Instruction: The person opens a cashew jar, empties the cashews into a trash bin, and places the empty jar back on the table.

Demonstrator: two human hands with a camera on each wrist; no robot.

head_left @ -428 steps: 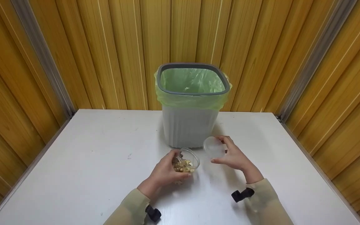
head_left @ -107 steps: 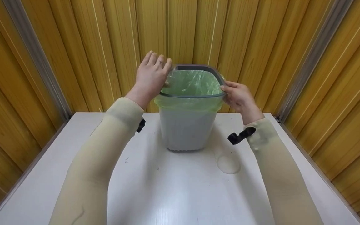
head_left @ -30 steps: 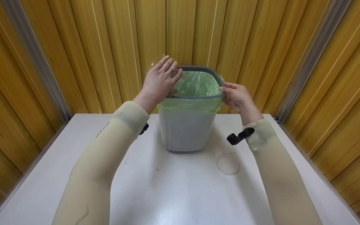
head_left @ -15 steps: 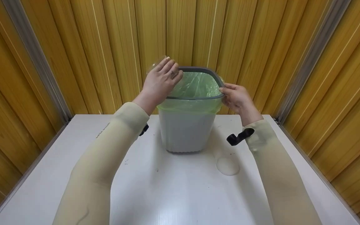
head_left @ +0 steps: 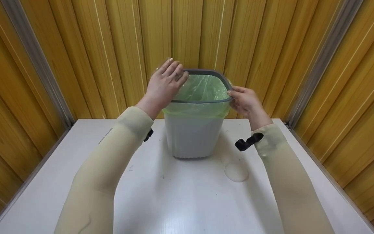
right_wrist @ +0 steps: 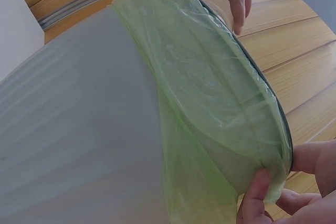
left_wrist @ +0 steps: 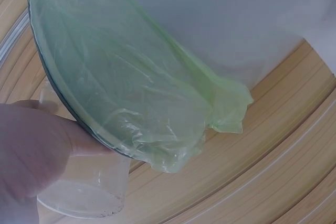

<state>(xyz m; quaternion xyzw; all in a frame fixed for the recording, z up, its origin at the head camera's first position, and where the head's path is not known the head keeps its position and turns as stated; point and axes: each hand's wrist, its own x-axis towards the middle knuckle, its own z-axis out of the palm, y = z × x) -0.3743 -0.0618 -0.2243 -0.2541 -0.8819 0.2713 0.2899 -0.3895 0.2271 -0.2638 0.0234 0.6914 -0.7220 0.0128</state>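
My left hand (head_left: 165,83) holds a clear plastic tub (left_wrist: 84,192) tipped over the left side of a grey trash can (head_left: 193,133). In the left wrist view the tub is see-through, with a few specks along its base; the hand hides most of it in the head view. A pale green trash bag (head_left: 203,86) lines the can and folds over its outside under the dark grey rim (head_left: 203,71). My right hand (head_left: 247,100) pinches the rim at the right, thumb on top and fingers below against the bag.
A clear round lid (head_left: 236,172) lies on the white table (head_left: 187,204), right of the can's base. Wood-patterned walls (head_left: 187,32) enclose the table at the back and both sides. A few small specks dot the tabletop.
Earlier, my left hand held the tub of yellowish pieces low before the can and my right held the lid. The lid now lies down, the tub is tipped, and my right hand grips the rim.
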